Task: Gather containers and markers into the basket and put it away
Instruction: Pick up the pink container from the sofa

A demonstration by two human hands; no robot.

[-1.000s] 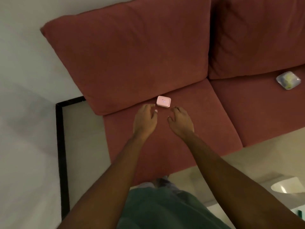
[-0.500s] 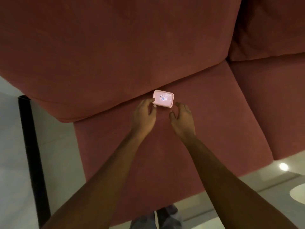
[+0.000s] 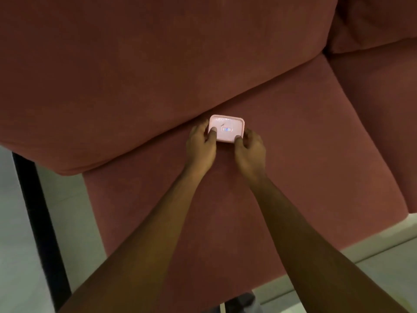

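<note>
The container (image 3: 226, 128), a small pink box with rounded corners and a small printed mark on its lid, is found at the far edge of the sofa seat (image 3: 282, 168), just where the seat meets the back cushion (image 3: 135, 75). Most of the view is filled by that dark red back cushion, with the seat nearer and a second seat (image 3: 383, 114) to the right. A pale floor (image 3: 18, 222) is seen at the left, crossed by a black bar (image 3: 41, 222). The container is held from both sides. Its left edge is clasped by the left grip (image 3: 199, 145), with the thumb laid on the lid. Its near right corner is pinched by the right grip (image 3: 250, 147), with the thumb on the rim. Whether it is lifted off the seat cannot be told.
</note>
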